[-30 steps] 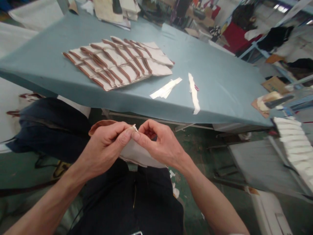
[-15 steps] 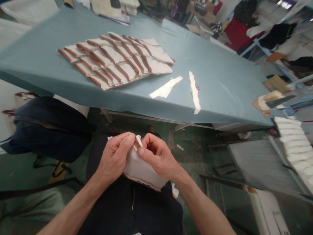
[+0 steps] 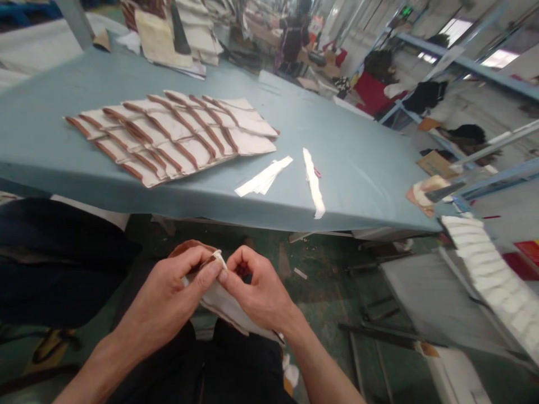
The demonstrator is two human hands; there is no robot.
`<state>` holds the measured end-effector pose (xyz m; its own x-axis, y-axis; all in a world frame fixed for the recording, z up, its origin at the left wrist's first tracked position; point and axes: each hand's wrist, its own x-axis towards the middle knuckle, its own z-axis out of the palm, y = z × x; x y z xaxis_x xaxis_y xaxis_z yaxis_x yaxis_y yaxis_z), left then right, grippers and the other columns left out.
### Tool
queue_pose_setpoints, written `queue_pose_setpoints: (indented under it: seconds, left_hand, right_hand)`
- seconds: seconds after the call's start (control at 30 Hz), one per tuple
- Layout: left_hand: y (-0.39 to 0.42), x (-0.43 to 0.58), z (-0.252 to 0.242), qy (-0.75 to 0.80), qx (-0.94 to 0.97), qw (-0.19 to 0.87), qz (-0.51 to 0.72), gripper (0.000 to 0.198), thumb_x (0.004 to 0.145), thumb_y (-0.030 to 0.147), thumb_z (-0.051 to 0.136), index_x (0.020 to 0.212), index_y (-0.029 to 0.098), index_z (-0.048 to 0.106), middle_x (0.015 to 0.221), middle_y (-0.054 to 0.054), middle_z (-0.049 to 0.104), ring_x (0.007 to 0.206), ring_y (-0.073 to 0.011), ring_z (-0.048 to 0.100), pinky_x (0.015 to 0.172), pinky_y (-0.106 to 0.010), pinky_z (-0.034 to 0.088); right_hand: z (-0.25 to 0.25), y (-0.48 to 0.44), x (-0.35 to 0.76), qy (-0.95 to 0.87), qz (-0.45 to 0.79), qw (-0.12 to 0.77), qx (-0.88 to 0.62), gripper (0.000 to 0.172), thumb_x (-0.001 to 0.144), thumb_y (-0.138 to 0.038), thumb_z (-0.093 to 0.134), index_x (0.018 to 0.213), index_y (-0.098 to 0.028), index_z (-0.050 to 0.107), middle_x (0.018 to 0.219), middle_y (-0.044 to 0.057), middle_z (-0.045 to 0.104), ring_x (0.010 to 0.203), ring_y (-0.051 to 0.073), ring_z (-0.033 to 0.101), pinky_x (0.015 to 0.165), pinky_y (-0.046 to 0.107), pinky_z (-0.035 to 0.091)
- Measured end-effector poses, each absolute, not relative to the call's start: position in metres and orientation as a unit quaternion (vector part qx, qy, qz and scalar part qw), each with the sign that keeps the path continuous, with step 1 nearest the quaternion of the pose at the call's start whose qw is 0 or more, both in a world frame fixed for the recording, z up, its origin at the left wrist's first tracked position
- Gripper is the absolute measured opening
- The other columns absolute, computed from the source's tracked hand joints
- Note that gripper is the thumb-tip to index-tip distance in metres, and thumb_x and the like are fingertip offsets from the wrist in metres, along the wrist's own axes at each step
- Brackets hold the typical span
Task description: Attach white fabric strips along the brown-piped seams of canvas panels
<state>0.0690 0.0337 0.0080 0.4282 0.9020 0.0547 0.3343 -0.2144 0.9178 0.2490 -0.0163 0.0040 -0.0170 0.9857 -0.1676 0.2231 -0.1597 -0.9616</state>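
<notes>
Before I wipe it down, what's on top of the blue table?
The table holds overlapping brown-edged white cloth pieces, flat white strips, a crumpled strip with a small reddish object alongside, and pale sheets further back. Anything beneath the cloth pieces is hidden.

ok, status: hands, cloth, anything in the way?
Left hand gripping cloth; right hand at its edge, fingertips touching. Cloth held over lap, off table. Stack and strips on table, beyond hands, not blocking them.
</notes>
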Motion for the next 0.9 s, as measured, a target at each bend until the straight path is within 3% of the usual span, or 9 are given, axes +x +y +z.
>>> queue_pose_setpoints:
  seconds: [0.17, 0.3, 0.43, 0.6, 0.9]
  left_hand:
    - [0.050, 0.084, -0.016, 0.449, 0.739, 0.362, 0.348, 0.035, 0.100, 0.041, 0.057, 0.071, 0.023, 0.066, 0.061, 0.005, 0.064, 0.052, -0.0129, 0.058, 0.051, -0.023, 0.044]
    - [0.067, 0.092, -0.039, 0.456, 0.760, 0.328, 0.327, 0.037, 0.104, 0.041, 0.054, 0.075, 0.023, 0.068, 0.068, 0.004, 0.072, 0.057, -0.0139, 0.066, 0.056, -0.024, 0.047]
    - [0.079, 0.098, -0.060, 0.468, 0.781, 0.259, 0.322, 0.037, 0.109, 0.041, 0.052, 0.081, 0.023, 0.068, 0.073, 0.003, 0.076, 0.065, -0.0169, 0.074, 0.062, -0.027, 0.049]
    - [0.097, 0.109, -0.073, 0.481, 0.798, 0.168, 0.321, 0.041, 0.114, 0.038, 0.044, 0.082, 0.022, 0.066, 0.075, -0.002, 0.077, 0.066, -0.0209, 0.076, 0.063, -0.031, 0.048]
    - [0.124, 0.125, -0.084, 0.513, 0.772, 0.140, 0.350, 0.029, 0.108, 0.037, 0.053, 0.090, 0.021, 0.069, 0.073, -0.002, 0.079, 0.063, -0.0222, 0.076, 0.061, -0.030, 0.051]
  right_hand:
    - [-0.007, 0.004, 0.268, -0.550, 0.442, 0.379, -0.598, 0.025, 0.096, -0.045, 0.074, 0.088, -0.022, 0.067, 0.080, -0.002, 0.069, 0.071, 0.014, 0.061, 0.067, 0.029, 0.048]
    - [-0.028, 0.041, 0.292, -0.609, 0.172, 0.396, -0.665, 0.015, 0.095, -0.034, 0.075, 0.101, -0.022, 0.070, 0.096, 0.006, 0.077, 0.092, 0.022, 0.071, 0.088, 0.037, 0.057]
    - [-0.048, 0.092, 0.313, -0.683, -0.006, 0.312, -0.660, 0.026, 0.098, -0.032, 0.076, 0.121, -0.020, 0.071, 0.121, 0.015, 0.079, 0.117, 0.031, 0.070, 0.103, 0.044, 0.056]
    - [-0.066, 0.136, 0.321, -0.726, -0.036, 0.201, -0.657, 0.042, 0.097, -0.033, 0.082, 0.133, -0.016, 0.071, 0.137, 0.017, 0.076, 0.123, 0.034, 0.065, 0.105, 0.046, 0.051]
    - [-0.072, 0.155, 0.328, -0.741, -0.049, 0.166, -0.649, 0.028, 0.107, -0.044, 0.068, 0.120, -0.020, 0.074, 0.118, 0.012, 0.078, 0.105, 0.030, 0.064, 0.092, 0.042, 0.045]
